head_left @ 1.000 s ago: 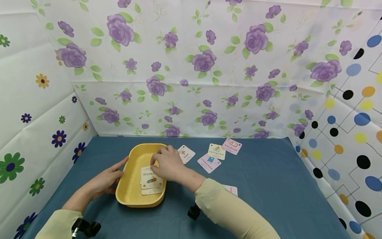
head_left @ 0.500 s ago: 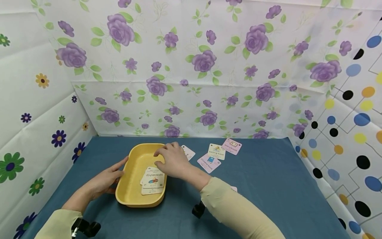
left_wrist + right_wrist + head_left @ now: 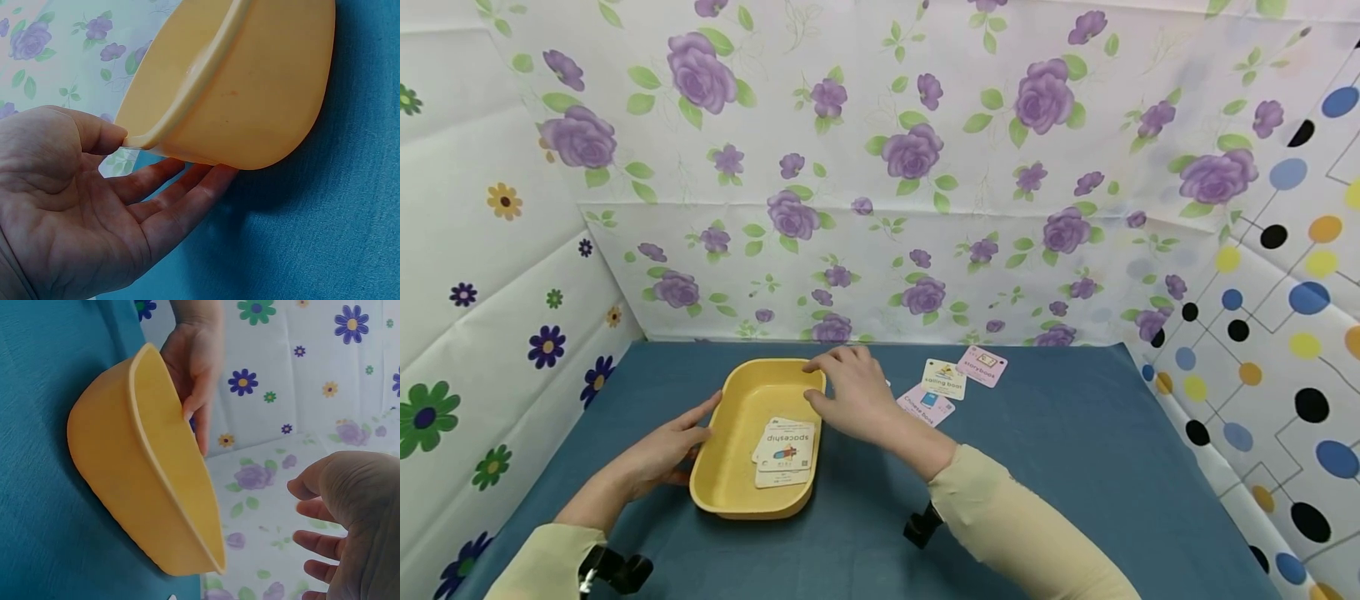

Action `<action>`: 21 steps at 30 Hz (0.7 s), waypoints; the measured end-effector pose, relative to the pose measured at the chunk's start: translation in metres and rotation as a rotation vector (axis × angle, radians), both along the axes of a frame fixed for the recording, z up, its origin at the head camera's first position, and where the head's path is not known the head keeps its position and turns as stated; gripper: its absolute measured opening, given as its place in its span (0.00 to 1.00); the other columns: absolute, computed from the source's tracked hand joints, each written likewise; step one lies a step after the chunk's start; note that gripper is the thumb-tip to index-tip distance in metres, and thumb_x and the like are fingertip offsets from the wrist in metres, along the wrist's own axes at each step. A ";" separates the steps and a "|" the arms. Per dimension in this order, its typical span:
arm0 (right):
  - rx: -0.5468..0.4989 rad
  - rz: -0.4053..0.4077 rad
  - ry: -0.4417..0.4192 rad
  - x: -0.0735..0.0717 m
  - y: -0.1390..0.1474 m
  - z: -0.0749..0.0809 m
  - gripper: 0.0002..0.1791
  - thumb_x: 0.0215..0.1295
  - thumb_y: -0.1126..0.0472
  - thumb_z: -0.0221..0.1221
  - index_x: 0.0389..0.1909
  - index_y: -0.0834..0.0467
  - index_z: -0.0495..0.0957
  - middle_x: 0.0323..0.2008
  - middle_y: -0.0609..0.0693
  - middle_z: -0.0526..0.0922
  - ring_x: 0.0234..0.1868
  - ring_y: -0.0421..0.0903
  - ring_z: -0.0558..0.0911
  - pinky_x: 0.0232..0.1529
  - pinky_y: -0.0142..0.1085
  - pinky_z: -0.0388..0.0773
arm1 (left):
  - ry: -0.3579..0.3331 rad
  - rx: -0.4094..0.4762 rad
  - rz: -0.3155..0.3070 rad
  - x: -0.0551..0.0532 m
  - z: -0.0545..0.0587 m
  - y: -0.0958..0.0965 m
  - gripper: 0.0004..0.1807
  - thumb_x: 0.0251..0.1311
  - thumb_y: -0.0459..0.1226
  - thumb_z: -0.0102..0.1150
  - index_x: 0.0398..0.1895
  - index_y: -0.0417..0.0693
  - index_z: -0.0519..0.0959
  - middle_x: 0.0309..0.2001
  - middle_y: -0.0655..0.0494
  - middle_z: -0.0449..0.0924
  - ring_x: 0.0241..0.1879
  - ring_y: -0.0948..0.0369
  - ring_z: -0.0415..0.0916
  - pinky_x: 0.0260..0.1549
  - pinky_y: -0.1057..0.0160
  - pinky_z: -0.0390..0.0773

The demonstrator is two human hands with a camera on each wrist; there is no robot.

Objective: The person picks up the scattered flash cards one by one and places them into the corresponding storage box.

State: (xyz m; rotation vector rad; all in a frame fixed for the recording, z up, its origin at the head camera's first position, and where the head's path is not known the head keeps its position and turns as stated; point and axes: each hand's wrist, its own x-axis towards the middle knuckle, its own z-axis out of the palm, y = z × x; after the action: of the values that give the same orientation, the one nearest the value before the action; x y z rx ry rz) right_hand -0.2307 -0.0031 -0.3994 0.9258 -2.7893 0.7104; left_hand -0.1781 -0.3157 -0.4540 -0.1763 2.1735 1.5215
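Observation:
A yellow plastic tub (image 3: 715, 492) stands at the left on the cloth. Several word cards (image 3: 786, 447) lie piled in it, the top one reading "spaceship" upside down to the viewer. My left hand (image 3: 658, 458) holds the tub's left side; in the left wrist view its thumb is at the rim and its fingers rest against the outer wall. Above the tub's far right rim is my right hand (image 3: 857, 396), fingers loosely bent and nothing in them. The right wrist view shows this hand (image 3: 350, 531) apart from the tub (image 3: 119, 456).
Right of the hand lie a "Chinese book" card (image 3: 927, 404), a "sailing boat" card (image 3: 944, 380) and a "storybook" card (image 3: 983, 367). Another card is almost wholly behind my right hand. A blue cloth (image 3: 1060, 450) covers the table, with patterned sheets (image 3: 880, 283) behind and at both sides.
My right hand has let go of the spaceship card on the pile and moved up and right out of the tub, covering the bee card. The left hand and tub have stayed put.

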 end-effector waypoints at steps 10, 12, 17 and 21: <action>-0.054 -0.006 -0.007 0.002 0.017 0.008 0.19 0.74 0.47 0.60 0.62 0.45 0.79 0.63 0.48 0.74 0.68 0.54 0.66 0.66 0.54 0.63 | -0.004 -0.002 -0.002 0.000 0.001 0.000 0.37 0.82 0.43 0.41 0.84 0.70 0.36 0.80 0.31 0.37 0.57 0.47 0.77 0.45 0.42 0.81; -0.068 -0.008 -0.018 0.003 0.023 0.008 0.19 0.74 0.48 0.61 0.62 0.45 0.79 0.64 0.49 0.74 0.69 0.55 0.65 0.67 0.56 0.62 | -0.004 -0.004 -0.002 -0.001 0.001 0.000 0.37 0.82 0.43 0.41 0.84 0.70 0.36 0.80 0.31 0.37 0.57 0.46 0.77 0.45 0.42 0.81; -0.098 -0.025 -0.014 0.003 0.042 0.006 0.17 0.73 0.49 0.61 0.60 0.46 0.81 0.63 0.49 0.75 0.69 0.56 0.65 0.66 0.57 0.62 | -0.002 -0.009 0.000 -0.002 0.000 0.000 0.37 0.82 0.43 0.41 0.84 0.71 0.36 0.79 0.30 0.37 0.58 0.45 0.77 0.44 0.42 0.81; -0.107 -0.037 0.011 0.004 0.054 0.003 0.16 0.73 0.50 0.62 0.58 0.46 0.82 0.60 0.49 0.77 0.68 0.55 0.66 0.66 0.56 0.63 | -0.002 -0.010 0.000 -0.001 0.000 0.000 0.37 0.82 0.43 0.41 0.84 0.71 0.36 0.79 0.30 0.38 0.56 0.47 0.78 0.43 0.43 0.81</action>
State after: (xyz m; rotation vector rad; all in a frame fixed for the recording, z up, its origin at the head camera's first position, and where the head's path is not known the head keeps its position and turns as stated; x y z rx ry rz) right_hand -0.2271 0.0513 -0.3961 0.8546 -2.7209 0.8371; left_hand -0.1791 -0.3160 -0.4540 -0.1813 2.1799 1.5093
